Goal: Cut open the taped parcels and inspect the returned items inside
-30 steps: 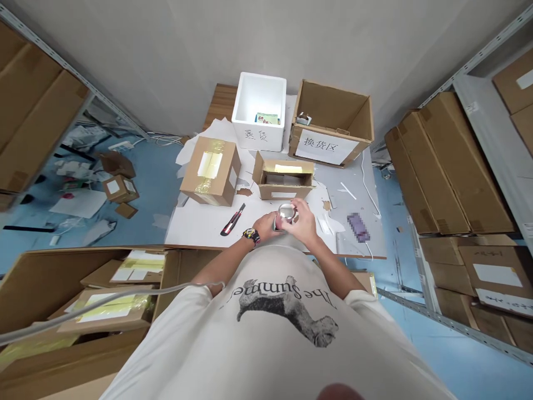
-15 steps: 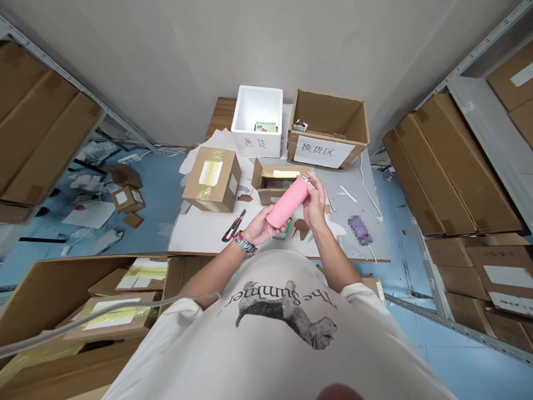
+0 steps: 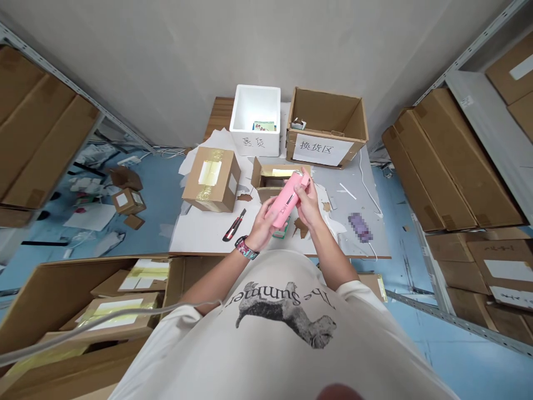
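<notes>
A pink insulated bottle (image 3: 286,203) with dark lettering on its side is held tilted over the table, its lid end up and to the right. My left hand (image 3: 263,225) wraps round its lower end. Round the upper end, near the lid, my right hand (image 3: 307,201) is closed. Just behind the bottle stands an open small cardboard box (image 3: 266,193), partly hidden by it. Beneath my hands lies a green item (image 3: 282,230), mostly covered. A red and black box cutter (image 3: 234,225) rests left of my left hand.
A taped cardboard box (image 3: 213,180) stands on the left of the table. Behind are a white foam box (image 3: 255,145) and a large open carton (image 3: 353,150), both with handwriting. A blurred purple object (image 3: 360,228) with a cable lies right. Cartons fill shelves on both sides.
The pink bottle has been turned about its length, so lettering now faces up. My right fingers have shifted around the lid end, and my left hand has rolled over the lower end.
</notes>
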Demonstrator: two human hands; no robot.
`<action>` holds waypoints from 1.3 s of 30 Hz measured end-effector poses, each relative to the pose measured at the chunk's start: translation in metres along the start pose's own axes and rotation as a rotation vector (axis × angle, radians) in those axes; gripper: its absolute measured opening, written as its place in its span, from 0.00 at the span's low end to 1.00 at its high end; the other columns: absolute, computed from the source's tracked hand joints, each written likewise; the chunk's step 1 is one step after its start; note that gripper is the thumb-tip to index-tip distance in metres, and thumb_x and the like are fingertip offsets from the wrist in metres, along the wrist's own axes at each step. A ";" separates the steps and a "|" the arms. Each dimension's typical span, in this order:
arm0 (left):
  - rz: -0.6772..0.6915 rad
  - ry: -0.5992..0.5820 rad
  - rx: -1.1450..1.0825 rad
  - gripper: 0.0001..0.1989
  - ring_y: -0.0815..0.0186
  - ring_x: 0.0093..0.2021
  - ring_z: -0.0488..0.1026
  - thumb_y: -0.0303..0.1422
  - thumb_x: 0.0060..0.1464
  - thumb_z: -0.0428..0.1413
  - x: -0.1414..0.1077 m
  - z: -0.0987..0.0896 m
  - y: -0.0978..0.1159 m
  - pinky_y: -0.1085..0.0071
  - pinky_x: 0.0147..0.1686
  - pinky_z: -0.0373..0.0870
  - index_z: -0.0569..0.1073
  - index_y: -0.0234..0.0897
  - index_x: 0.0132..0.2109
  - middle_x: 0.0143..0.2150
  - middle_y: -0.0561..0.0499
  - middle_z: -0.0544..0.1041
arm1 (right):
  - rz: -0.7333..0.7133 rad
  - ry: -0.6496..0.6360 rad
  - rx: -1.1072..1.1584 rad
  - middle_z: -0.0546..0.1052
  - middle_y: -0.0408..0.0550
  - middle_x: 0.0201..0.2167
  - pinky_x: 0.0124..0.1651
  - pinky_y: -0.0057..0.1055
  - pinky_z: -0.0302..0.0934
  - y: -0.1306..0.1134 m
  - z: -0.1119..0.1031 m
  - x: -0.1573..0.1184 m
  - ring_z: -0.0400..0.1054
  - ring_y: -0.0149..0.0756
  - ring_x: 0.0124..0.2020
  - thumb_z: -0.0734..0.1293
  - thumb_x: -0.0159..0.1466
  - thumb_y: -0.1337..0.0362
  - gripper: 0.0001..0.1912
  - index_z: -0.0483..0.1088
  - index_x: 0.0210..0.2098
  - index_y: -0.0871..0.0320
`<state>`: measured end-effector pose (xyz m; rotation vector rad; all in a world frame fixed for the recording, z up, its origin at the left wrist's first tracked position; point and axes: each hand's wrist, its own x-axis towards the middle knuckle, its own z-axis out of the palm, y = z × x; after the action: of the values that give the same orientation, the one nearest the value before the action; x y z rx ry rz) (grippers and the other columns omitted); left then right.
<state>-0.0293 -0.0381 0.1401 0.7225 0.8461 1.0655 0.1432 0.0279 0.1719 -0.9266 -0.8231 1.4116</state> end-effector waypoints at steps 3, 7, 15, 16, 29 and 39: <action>-0.192 -0.107 -0.093 0.41 0.53 0.48 0.87 0.66 0.69 0.61 -0.004 -0.001 0.004 0.58 0.46 0.87 0.77 0.37 0.70 0.63 0.34 0.85 | -0.009 -0.037 -0.022 0.87 0.51 0.59 0.56 0.46 0.84 -0.001 0.005 -0.002 0.83 0.50 0.59 0.80 0.65 0.34 0.47 0.68 0.76 0.43; 0.070 0.071 0.026 0.42 0.51 0.58 0.85 0.54 0.61 0.75 -0.011 -0.003 0.005 0.59 0.52 0.87 0.74 0.43 0.74 0.70 0.39 0.82 | -0.035 0.019 -0.094 0.85 0.51 0.63 0.60 0.43 0.82 0.000 0.011 0.000 0.80 0.48 0.62 0.83 0.62 0.35 0.49 0.70 0.75 0.46; -0.090 -0.069 -0.060 0.39 0.51 0.51 0.87 0.61 0.70 0.64 -0.032 -0.017 0.020 0.59 0.44 0.88 0.75 0.38 0.73 0.61 0.35 0.86 | 0.063 -0.031 -0.077 0.87 0.52 0.54 0.55 0.45 0.83 0.009 0.036 -0.016 0.82 0.51 0.57 0.78 0.64 0.29 0.39 0.75 0.60 0.49; -0.007 -0.005 -0.005 0.40 0.51 0.54 0.87 0.57 0.67 0.69 -0.034 -0.019 0.022 0.60 0.45 0.88 0.73 0.42 0.75 0.64 0.37 0.84 | 0.083 -0.021 -0.083 0.87 0.52 0.50 0.53 0.45 0.83 0.010 0.038 -0.020 0.83 0.51 0.55 0.80 0.62 0.30 0.38 0.76 0.56 0.50; 0.053 -0.045 -0.051 0.47 0.53 0.51 0.87 0.54 0.62 0.74 -0.054 -0.037 0.035 0.61 0.43 0.87 0.67 0.50 0.80 0.70 0.40 0.81 | 0.012 0.120 -0.152 0.86 0.46 0.47 0.47 0.36 0.79 0.000 0.061 -0.052 0.79 0.44 0.47 0.85 0.57 0.37 0.33 0.79 0.52 0.50; 0.338 -0.011 0.247 0.42 0.50 0.60 0.83 0.57 0.65 0.72 -0.051 -0.055 0.021 0.56 0.54 0.87 0.72 0.42 0.75 0.70 0.37 0.80 | 0.020 0.103 -0.249 0.84 0.45 0.58 0.50 0.39 0.81 0.004 0.061 -0.058 0.79 0.44 0.52 0.79 0.66 0.40 0.38 0.74 0.71 0.40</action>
<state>-0.0988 -0.0739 0.1422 1.1068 0.8737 1.2668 0.0863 -0.0276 0.1986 -1.1906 -0.9269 1.2859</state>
